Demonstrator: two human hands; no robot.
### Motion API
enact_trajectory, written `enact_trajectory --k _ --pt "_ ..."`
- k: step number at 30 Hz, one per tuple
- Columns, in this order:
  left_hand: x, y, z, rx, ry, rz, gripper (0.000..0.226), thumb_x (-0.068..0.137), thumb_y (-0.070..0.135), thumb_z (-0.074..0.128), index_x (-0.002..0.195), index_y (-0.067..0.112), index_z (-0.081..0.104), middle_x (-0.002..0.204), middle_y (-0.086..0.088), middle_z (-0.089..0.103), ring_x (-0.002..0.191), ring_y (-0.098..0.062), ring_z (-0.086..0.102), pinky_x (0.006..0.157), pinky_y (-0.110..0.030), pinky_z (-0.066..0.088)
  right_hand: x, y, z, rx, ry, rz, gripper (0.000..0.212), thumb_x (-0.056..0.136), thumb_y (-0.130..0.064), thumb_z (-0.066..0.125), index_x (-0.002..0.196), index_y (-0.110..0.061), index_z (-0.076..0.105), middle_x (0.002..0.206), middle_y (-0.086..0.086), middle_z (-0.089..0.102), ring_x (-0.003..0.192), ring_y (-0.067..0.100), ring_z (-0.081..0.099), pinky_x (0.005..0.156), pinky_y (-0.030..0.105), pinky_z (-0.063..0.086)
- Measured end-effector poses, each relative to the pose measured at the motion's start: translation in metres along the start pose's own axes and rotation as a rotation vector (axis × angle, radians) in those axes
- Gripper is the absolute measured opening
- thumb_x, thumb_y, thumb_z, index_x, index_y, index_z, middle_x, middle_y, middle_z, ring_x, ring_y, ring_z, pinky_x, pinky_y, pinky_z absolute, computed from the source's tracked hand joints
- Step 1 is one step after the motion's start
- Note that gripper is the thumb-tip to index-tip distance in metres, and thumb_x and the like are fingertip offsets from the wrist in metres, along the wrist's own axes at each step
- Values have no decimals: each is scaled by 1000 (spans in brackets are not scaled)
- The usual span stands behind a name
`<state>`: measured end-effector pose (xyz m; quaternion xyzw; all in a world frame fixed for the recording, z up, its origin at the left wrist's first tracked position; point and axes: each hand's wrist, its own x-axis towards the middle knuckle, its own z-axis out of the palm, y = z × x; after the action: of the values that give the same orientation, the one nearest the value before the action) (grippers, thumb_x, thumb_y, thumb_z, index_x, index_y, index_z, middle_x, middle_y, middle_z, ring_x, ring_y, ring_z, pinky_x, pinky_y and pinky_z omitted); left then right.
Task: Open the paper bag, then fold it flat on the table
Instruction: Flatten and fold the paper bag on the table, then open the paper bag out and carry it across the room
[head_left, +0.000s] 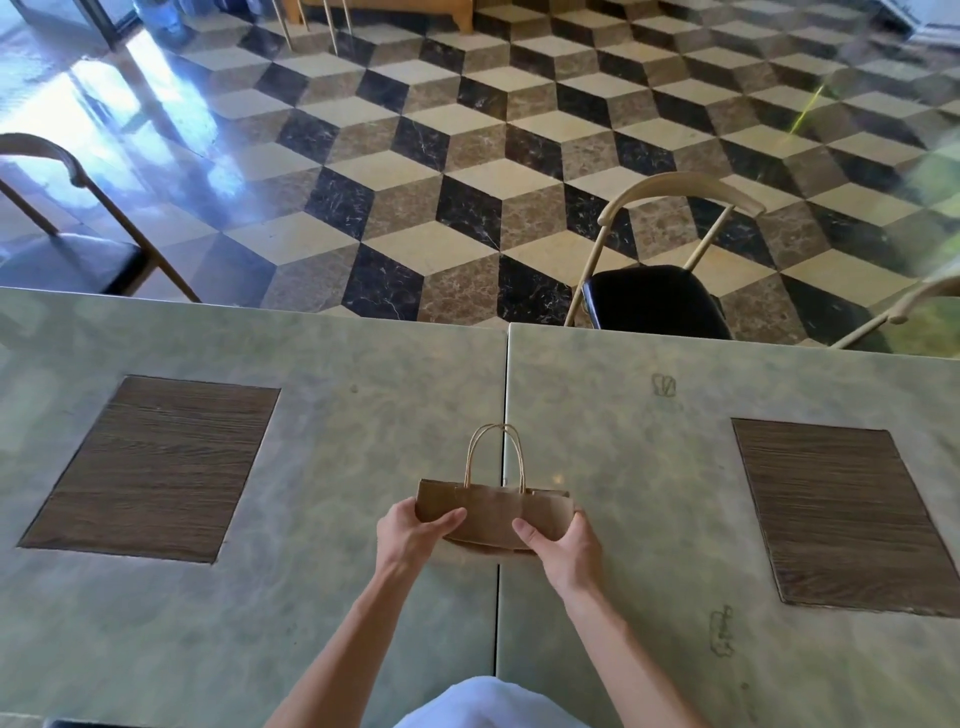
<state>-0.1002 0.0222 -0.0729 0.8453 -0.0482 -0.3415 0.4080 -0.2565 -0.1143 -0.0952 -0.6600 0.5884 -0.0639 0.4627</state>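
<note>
Paper bag: the small brown paper bag (491, 512) is lying folded and nearly flat over the seam (505, 395) where the two tabletops are meeting, near the middle of the view and close to the person.
Handles: the twisted paper handles (494, 454) are arching away toward the far side, resting over that seam.
Left hand: the left hand (415, 535) is gripping the bag's left end, thumb lying across the top face, the other fingers tucking underneath.
Right hand: the right hand (563, 543) is pinching the bag's right end the same way, thumb pressing on top near the fold, fingers curling round the edge.
Near edge of bag: the folded lower edge is lifting a little off the surface between the two hands, casting a thin shadow.
Tables: the pale green marbled tables (363, 415) are butting together edge to edge.
Inlays: one dark wood-grain panel (156, 467) is sitting far out left, another (841, 519) far out right, both well apart from the bag.
Chairs: a black-cushioned chair (654, 299) is standing beyond the far edge on the right, a second chair (67, 228) on the far left.
Floor: the cube-patterned marble floor (467, 156) is stretching off behind.
</note>
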Motion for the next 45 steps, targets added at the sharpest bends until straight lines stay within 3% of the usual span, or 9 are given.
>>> enact_trajectory --k 5,11,17,23,28,31,36,41,45 --pt "-3 -8 1 -14 38 14 35 69 49 81 72 15 74 67 4 73 67 -13 69 61 -29 53 3 -6 -2 68 -31 22 62 65 -52 83 104 -8 64 100 5 71 96 25 66 89 35 51" --pt "-7 -10 2 -113 -73 30 27 74 44 79 88 21 75 80 9 77 77 -5 71 68 -19 52 -1 -16 -8 107 50 -37 46 75 -55 73 77 -11 61 78 6 69 79 30 65 70 34 48" --pt "-14 -6 5 -207 -8 9 33 82 44 71 75 12 74 72 1 73 68 -13 64 60 -24 45 -1 -22 -20 78 184 -205 49 65 -73 36 53 -26 36 60 8 56 67 33 60 61 32 35" --pt "-15 45 -12 -204 141 135 51 91 40 60 53 10 48 53 4 42 51 -14 37 53 -32 29 -5 -58 -47 92 228 -325 53 77 -67 36 49 -22 33 45 -7 41 47 19 41 54 36 31" --pt "-25 106 -40 -229 182 337 51 85 49 55 52 18 31 54 3 28 49 -10 24 50 -32 20 -2 -106 -82 111 255 -441 56 95 -31 59 48 -18 31 40 -7 32 42 13 33 46 32 26" --pt "-33 142 -56 -255 205 414 56 91 40 59 51 19 25 51 6 25 47 -9 21 45 -26 15 -5 -141 -105 116 269 -518 57 95 -27 59 47 -19 30 39 -9 31 40 11 32 46 30 24" --pt "-49 199 -82 -386 139 428 56 91 45 56 61 -2 58 58 0 50 55 -11 43 56 -28 31 -19 -198 -145 123 246 -602 53 97 -30 52 50 -12 35 41 -4 35 40 11 34 43 25 25" --pt "-74 254 -108 -554 2 446 35 88 44 59 76 13 67 74 -10 57 65 -21 48 63 -32 33 -37 -251 -190 142 229 -646 52 99 -31 50 53 -11 35 42 -4 31 43 14 31 37 20 23" --pt "-105 298 -126 -684 -52 463 30 94 32 58 69 16 63 57 -4 60 45 -12 53 49 -22 41 -55 -290 -224 164 235 -681 48 99 -35 49 60 -8 43 49 1 33 48 15 33 36 18 21"
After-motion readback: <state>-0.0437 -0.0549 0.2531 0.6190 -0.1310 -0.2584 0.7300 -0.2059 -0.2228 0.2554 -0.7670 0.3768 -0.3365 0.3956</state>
